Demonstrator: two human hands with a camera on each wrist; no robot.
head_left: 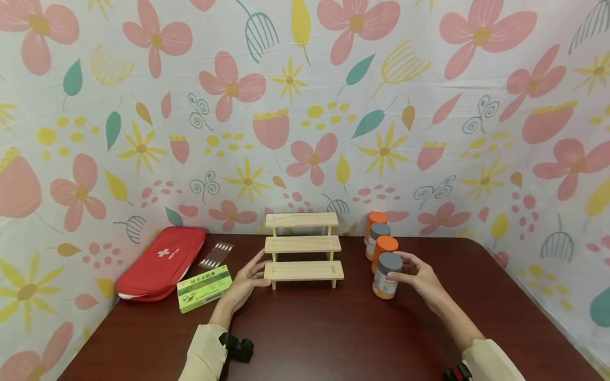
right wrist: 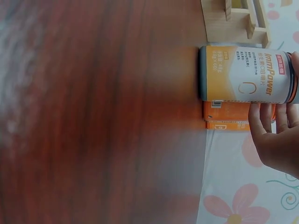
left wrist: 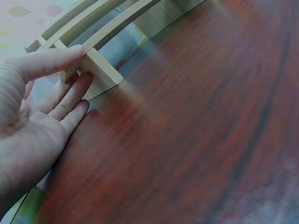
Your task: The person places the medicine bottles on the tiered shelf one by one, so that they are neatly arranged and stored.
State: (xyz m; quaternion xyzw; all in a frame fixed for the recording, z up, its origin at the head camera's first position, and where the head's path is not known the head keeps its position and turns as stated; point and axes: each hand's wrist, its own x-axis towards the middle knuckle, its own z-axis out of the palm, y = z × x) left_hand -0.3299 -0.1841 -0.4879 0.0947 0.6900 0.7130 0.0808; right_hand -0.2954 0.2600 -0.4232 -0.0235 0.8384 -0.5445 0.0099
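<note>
One upright, round, white-and-orange jar with a grey lid (head_left: 385, 283) sits between the thumb and curled fingers of the right hand (head_left: 421, 278), at the front of a row on the right of a dark reddish-brown table (head_left: 314, 338). Behind it stand an orange bottle with an orange lid (head_left: 385, 244), a second grey-lidded jar (head_left: 379, 230) and, farthest back, another orange-lidded bottle (head_left: 376, 217). Whether the held jar's base bears on the table or is just off it, I cannot tell. The left hand (head_left: 244, 286) pinches the left end of a three-tiered pale wooden rack (head_left: 303, 244) at its lowest step, thumb at the front and fingers by the leg. The step in hand looks like taking hold of the front jar while the rack is steadied. As I judge it, the next move calls for a straight lift, clear of the orange bottle close behind, with the left hand keeping the rack from sliding.
</note>
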